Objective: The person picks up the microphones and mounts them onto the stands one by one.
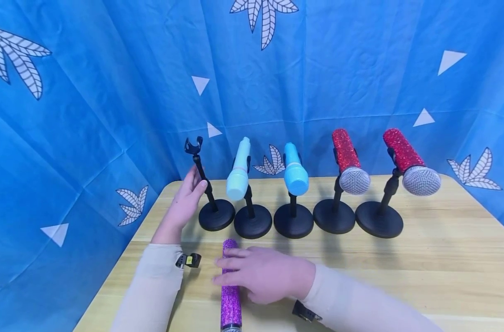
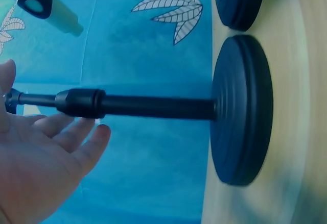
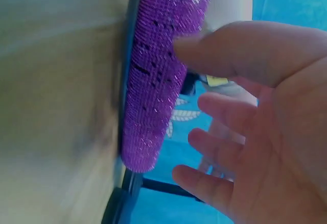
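Observation:
A black microphone stand (image 1: 217, 216) with a bare clip on top stands at the left end of a row. My left hand (image 1: 184, 203) is at its pole, fingers loosely extended past it and thumb apart, not wrapped round it. The left wrist view shows the pole (image 2: 158, 106) beside the fingertips; I cannot tell whether they touch. A glittery purple microphone (image 1: 231, 308) lies on the table. Above it hovers my right hand (image 1: 272, 275), fingers spread across it. In the right wrist view the thumb is close to the purple handle (image 3: 156, 76), with the other fingers apart from it.
Further along the row, stands hold a pale green microphone (image 1: 238, 177), a blue microphone (image 1: 295, 175) and two glittery red microphones (image 1: 346, 152) with silver heads. The wooden table (image 1: 451, 258) meets a blue patterned curtain (image 1: 351, 69) behind and at the left.

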A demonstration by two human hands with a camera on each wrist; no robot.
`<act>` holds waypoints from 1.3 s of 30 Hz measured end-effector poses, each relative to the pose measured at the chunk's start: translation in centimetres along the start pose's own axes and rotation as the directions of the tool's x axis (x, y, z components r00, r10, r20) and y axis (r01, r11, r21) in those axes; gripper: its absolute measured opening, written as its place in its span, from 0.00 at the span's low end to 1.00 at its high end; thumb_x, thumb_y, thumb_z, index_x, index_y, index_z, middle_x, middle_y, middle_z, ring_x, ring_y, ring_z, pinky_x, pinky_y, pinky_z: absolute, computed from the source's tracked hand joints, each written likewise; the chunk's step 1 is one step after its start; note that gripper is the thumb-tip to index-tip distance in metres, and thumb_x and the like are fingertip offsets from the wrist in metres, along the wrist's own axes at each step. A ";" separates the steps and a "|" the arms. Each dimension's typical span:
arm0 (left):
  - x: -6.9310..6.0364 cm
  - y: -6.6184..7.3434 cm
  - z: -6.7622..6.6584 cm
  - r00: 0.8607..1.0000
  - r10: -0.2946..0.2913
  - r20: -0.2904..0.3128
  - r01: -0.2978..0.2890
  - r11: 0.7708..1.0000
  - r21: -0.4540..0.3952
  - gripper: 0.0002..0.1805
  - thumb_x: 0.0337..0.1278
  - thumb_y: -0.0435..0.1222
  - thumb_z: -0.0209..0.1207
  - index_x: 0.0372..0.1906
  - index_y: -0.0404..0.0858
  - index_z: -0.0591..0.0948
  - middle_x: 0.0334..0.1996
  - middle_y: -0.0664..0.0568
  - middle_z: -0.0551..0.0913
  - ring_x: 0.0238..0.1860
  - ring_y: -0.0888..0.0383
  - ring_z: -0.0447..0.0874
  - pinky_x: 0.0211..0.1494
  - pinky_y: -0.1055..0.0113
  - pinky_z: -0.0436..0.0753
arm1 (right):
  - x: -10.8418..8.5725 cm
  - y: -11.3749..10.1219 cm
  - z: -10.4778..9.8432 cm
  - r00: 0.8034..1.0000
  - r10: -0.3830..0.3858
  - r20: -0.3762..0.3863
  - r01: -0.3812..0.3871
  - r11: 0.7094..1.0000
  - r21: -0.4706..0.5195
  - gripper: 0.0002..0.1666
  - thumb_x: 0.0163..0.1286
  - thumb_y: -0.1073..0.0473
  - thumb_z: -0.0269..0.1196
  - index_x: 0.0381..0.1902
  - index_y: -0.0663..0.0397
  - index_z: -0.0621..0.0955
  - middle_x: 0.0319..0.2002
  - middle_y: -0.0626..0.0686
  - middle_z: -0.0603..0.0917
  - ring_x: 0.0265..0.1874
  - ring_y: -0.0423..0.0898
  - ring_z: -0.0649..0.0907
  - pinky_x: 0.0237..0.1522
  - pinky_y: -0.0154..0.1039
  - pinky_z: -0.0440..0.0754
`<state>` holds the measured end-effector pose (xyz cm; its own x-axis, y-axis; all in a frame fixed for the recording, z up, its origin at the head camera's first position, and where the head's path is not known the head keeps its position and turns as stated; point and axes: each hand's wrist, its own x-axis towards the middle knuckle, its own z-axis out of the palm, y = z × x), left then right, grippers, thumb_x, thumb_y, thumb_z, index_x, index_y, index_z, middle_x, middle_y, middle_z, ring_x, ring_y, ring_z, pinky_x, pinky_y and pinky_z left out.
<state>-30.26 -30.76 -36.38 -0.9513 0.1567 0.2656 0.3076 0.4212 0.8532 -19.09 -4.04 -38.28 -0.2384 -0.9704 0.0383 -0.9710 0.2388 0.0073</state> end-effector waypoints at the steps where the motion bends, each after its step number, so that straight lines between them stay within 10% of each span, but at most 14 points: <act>1: 0.0 0.1 0.2 1.000 0.006 0.000 -0.006 1.000 -0.011 0.40 0.80 0.48 0.46 0.82 0.41 0.40 0.80 0.47 0.52 0.79 0.51 0.49 0.77 0.48 0.51 | 0.0 -0.2 0.1 1.000 -0.009 0.010 0.009 1.000 0.002 0.45 0.64 0.59 0.68 0.76 0.28 0.66 0.76 0.43 0.64 0.76 0.47 0.61 0.70 0.46 0.67; 8: -0.1 0.3 0.9 0.998 0.013 -0.063 -0.014 1.000 -0.016 0.34 0.80 0.46 0.47 0.79 0.37 0.51 0.71 0.41 0.69 0.74 0.46 0.62 0.75 0.44 0.57 | 0.0 -0.5 0.4 0.997 -0.003 0.077 0.001 0.999 0.037 0.48 0.63 0.61 0.67 0.76 0.22 0.64 0.75 0.37 0.65 0.77 0.44 0.57 0.70 0.49 0.67; 17: -0.1 0.8 0.9 0.982 -0.006 -0.187 0.021 0.997 0.080 0.28 0.77 0.55 0.47 0.69 0.40 0.69 0.53 0.38 0.78 0.57 0.41 0.73 0.62 0.44 0.69 | 0.3 -0.5 1.1 0.999 -0.026 -0.026 0.024 0.998 -0.060 0.36 0.63 0.61 0.70 0.66 0.23 0.77 0.65 0.36 0.74 0.73 0.45 0.65 0.67 0.44 0.70; 29: -0.9 2.0 0.0 0.901 0.145 -0.409 -0.131 0.989 0.064 0.25 0.78 0.55 0.45 0.53 0.37 0.76 0.37 0.44 0.82 0.41 0.51 0.84 0.53 0.55 0.78 | 0.1 -0.2 1.5 0.998 -0.032 -0.057 0.023 0.988 -0.152 0.29 0.55 0.56 0.75 0.53 0.22 0.83 0.54 0.39 0.77 0.64 0.45 0.72 0.63 0.40 0.73; 34: -1.5 3.0 -1.1 0.924 0.141 -0.356 -0.108 0.988 0.111 0.23 0.79 0.53 0.46 0.47 0.36 0.76 0.32 0.45 0.83 0.35 0.55 0.85 0.47 0.60 0.79 | -0.1 0.5 0.6 0.997 -0.019 -0.076 0.019 1.000 -0.007 0.31 0.57 0.62 0.73 0.55 0.29 0.80 0.55 0.39 0.77 0.62 0.42 0.74 0.60 0.37 0.74; 39: -2.5 4.4 -2.5 0.974 0.186 -0.132 -0.169 0.977 0.131 0.19 0.79 0.43 0.50 0.38 0.33 0.82 0.30 0.47 0.87 0.37 0.57 0.84 0.48 0.65 0.78 | -0.7 1.3 -1.3 0.992 -0.019 -0.121 0.034 0.992 0.125 0.25 0.61 0.58 0.73 0.55 0.36 0.78 0.48 0.36 0.77 0.49 0.33 0.76 0.53 0.29 0.75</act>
<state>-26.55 -31.54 -32.17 -0.8717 0.1132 0.4767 0.4643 0.5016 0.7300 -20.11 -2.98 -37.04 -0.2162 -0.9634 0.1587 -0.9730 0.1991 -0.1165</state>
